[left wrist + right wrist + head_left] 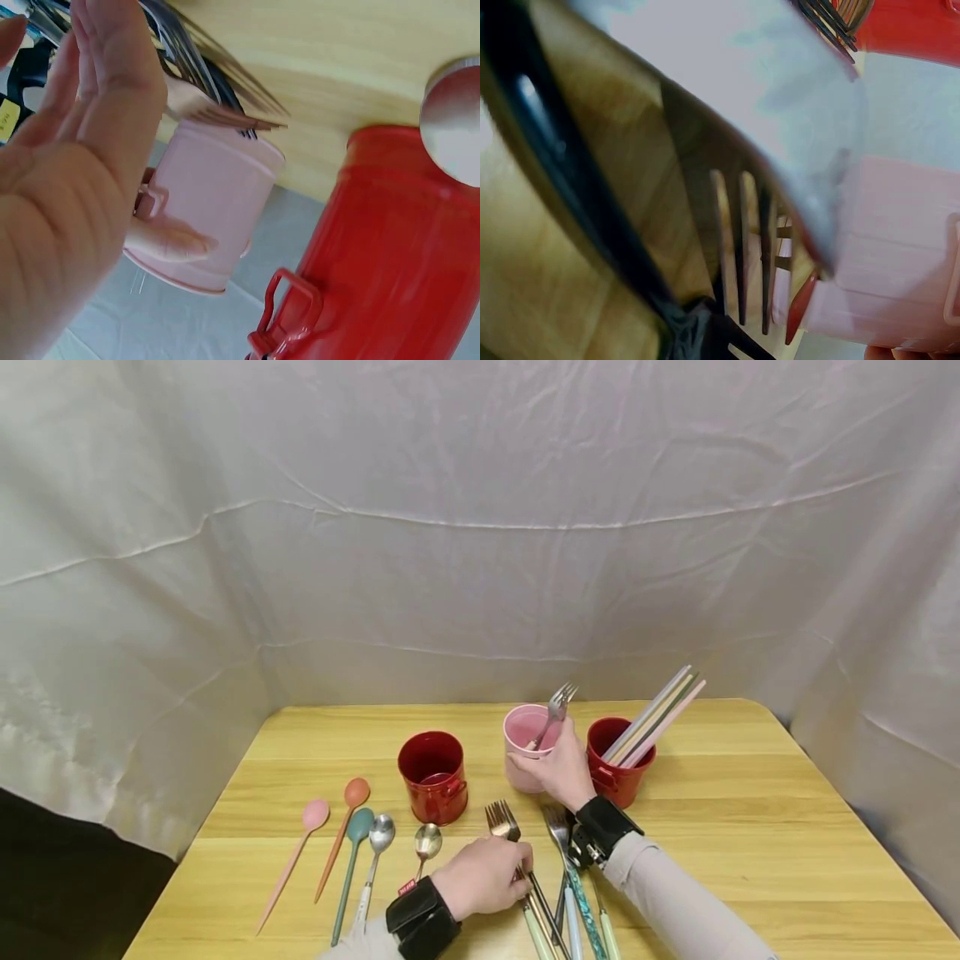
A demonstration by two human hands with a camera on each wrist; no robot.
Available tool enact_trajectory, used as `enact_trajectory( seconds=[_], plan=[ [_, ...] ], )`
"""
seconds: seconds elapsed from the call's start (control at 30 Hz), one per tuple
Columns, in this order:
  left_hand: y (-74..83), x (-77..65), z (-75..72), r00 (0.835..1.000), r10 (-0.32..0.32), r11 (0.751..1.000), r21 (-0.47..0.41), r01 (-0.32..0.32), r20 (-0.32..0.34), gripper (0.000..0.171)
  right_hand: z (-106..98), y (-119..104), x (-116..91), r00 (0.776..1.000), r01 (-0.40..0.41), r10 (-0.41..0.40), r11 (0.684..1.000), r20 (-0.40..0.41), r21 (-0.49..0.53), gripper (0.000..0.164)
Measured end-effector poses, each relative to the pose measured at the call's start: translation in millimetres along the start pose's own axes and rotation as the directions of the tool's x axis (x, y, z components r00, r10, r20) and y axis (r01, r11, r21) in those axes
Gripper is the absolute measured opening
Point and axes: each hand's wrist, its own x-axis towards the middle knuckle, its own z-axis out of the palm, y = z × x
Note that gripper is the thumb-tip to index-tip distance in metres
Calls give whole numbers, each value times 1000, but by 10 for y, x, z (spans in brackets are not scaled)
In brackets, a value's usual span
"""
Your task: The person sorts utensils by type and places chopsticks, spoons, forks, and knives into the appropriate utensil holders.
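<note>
Fingers of the right hand (561,777) grip the smooth pink cup (521,781), at twelve o'clock on the wood-grained tabletop (750,835). Glossy, round red cups (435,800) stand at ten and two. Left hand (483,875) bends over pronged metal forks (501,823) near six; whether it pinches one, I cannot tell. Oval-bowled spoons (360,823) lie at nine.

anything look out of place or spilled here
Nothing looks spilled or broken. The untidy part is the forks in front of the pink cup: they lie crossed and bunched together, while the spoons to the left are laid side by side.
</note>
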Motion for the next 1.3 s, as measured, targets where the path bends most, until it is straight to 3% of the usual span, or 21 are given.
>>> enact_trajectory(
  seconds=[0.13, 0.37, 0.53, 0.73, 1.3],
  plan=[
    [-9, -25, 53, 999, -2, 1000, -22, 3, 44, 12, -5, -1, 0, 1000, -3, 3, 1000, 7, -2, 92],
    [-35, -38, 92, 1000, 2, 1000, -15, -2, 13, 12, -8, -3, 1, 1000, -15, 15, 1000, 7, -6, 92],
    [-51, -44, 81, 999, -37, 999, 16, 37, 3, 17, -1, 8, 7, 1000, -8, 8, 1000, 5, -8, 91],
    [-139, -58, 83, 996, -71, 994, 74, 75, -52, 22, 2, 16, 11, 1000, -8, 8, 1000, -2, -11, 92],
    [-280, -56, 107, 983, -116, 991, 49, 124, -145, 20, 10, 20, 14, 1000, -7, 7, 1000, 0, -2, 92]
  ],
)
